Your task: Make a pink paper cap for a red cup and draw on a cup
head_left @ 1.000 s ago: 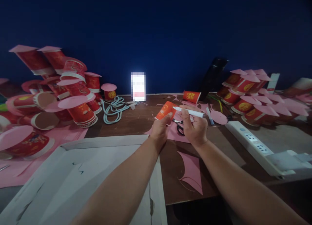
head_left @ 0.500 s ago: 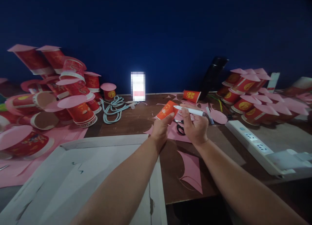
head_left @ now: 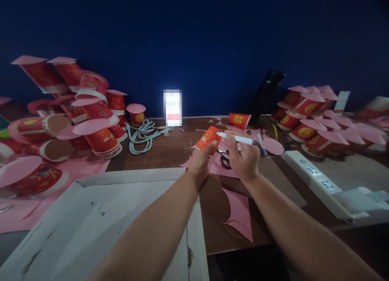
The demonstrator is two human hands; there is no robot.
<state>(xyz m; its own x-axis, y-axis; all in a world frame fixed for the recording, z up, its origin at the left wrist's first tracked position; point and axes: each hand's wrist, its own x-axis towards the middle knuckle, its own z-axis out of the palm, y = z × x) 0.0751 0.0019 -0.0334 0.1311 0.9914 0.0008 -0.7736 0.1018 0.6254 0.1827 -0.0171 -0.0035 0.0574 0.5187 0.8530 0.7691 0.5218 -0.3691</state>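
Dark blue wall (head_left: pixel 212 37), brown wooden table (head_left: pixel 170 151), dim room, small glowing screen (head_left: pixel 172 108)

One red paper cup (head_left: pixel 208 138) and one white marker (head_left: pixel 237 139) are hovering above one pair of scissors (head_left: pixel 225 161); one power strip (head_left: pixel 313 175) is lying right of the scissors.

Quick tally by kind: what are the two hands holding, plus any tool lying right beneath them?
Red cup: 1, in the left hand
White pen: 1, in the right hand
Scissors: 1, on the table
Total: 3
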